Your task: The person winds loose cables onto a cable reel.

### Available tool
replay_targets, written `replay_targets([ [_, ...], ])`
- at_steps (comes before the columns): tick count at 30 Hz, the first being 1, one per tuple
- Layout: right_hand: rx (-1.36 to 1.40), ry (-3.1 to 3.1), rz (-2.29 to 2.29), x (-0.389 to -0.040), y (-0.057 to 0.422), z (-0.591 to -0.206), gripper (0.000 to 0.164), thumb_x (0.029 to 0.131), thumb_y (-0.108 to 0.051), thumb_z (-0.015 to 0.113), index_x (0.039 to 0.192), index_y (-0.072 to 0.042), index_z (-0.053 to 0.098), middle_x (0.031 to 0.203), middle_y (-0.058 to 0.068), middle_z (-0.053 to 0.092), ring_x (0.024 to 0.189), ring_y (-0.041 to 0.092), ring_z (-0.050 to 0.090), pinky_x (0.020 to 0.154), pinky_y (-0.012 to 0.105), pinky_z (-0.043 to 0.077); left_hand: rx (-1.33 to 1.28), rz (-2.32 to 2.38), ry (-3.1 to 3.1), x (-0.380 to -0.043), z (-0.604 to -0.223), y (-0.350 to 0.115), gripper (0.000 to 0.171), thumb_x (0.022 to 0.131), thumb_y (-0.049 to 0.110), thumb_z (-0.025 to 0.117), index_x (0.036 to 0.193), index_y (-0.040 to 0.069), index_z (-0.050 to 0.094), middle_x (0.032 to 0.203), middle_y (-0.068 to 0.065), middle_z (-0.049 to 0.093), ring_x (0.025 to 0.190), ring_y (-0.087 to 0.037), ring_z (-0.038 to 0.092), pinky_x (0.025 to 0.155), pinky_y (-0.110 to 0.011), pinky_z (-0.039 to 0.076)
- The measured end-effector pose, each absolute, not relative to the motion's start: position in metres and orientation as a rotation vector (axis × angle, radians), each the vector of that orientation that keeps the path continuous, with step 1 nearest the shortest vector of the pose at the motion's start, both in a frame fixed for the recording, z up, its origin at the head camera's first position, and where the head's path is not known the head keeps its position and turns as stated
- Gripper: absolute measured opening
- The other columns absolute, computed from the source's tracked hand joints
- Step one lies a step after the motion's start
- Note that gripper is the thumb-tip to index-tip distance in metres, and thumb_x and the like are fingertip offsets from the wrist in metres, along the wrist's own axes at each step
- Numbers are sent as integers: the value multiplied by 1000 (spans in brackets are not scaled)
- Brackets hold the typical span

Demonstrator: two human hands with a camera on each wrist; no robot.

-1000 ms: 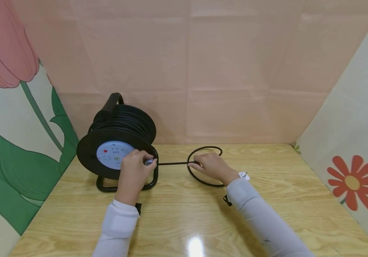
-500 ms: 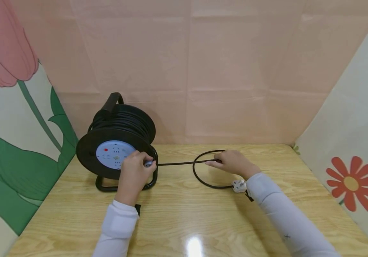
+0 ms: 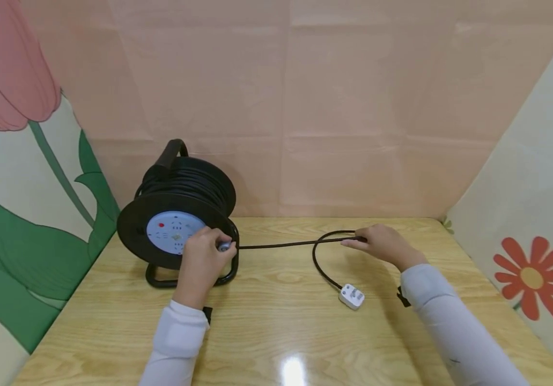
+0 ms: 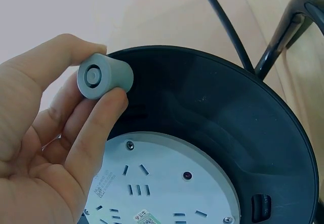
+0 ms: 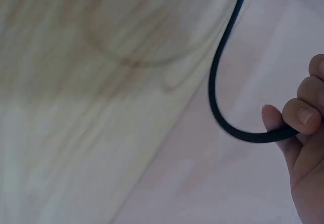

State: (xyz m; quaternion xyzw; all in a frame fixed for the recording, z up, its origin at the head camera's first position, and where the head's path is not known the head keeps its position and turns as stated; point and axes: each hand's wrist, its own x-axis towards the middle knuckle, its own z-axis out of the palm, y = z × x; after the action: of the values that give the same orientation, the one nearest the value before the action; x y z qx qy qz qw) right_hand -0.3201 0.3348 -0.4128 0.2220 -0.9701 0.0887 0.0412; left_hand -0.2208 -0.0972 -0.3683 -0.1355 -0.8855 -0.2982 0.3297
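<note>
A black cable reel (image 3: 184, 185) stands on the left of the table, wound with black cable and carrying a pale blue socket panel (image 3: 172, 230). My left hand (image 3: 204, 257) pinches the small grey crank knob (image 4: 104, 76) on the reel's rim between thumb and fingers. To the right, my right hand (image 3: 384, 244) grips the black cable (image 3: 281, 246), which runs taut from the reel. Beyond this grip the cable bends back in a loop. At its end a white plug (image 3: 352, 296) lies on the table. In the right wrist view the curled fingers hold the cable (image 5: 215, 90).
The wooden table (image 3: 266, 321) carries the reel on its black tube stand (image 3: 160, 281). A pinkish backdrop (image 3: 353, 107) rises behind the table. Flower-printed panels flank it, one with a tulip (image 3: 6, 64) and one with a red flower (image 3: 537, 279).
My right hand has moved right with the cable, drawing a longer straight stretch from the reel. The loop shifted right and the plug came into full view. My left hand stayed on the knob.
</note>
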Motion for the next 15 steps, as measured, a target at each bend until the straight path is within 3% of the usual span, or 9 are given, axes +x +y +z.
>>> replay_targets([
  [4,618,-3006,299,-316,351,-419,64,95,-62,56,108,-2,75,92,9,73,76,24,69,76,54,54,-347,-781,-2321,-220,-368,-97,8,77,8,84,78,6,76,74,-4,63,68,-17,59,61,-33,52],
  [7,573,-3008,258,-313,353,-418,69,94,-65,54,112,-2,75,86,8,73,69,23,68,72,52,55,-343,-785,-2324,-220,-367,-97,8,77,8,84,78,6,76,74,-4,63,68,-17,59,61,-32,52],
  [11,530,-2986,192,-311,351,-409,66,92,-71,50,91,-10,75,57,-2,56,48,14,49,52,38,48,-346,-791,-2323,-219,-366,-97,8,77,8,84,78,5,76,74,-4,63,67,-17,58,61,-33,52],
  [15,522,-2988,201,-309,355,-400,58,93,-69,52,85,-14,71,56,-5,51,49,14,47,52,35,44,-349,-790,-2323,-220,-367,-98,9,77,8,84,78,6,76,74,-4,63,67,-17,59,61,-33,52],
])
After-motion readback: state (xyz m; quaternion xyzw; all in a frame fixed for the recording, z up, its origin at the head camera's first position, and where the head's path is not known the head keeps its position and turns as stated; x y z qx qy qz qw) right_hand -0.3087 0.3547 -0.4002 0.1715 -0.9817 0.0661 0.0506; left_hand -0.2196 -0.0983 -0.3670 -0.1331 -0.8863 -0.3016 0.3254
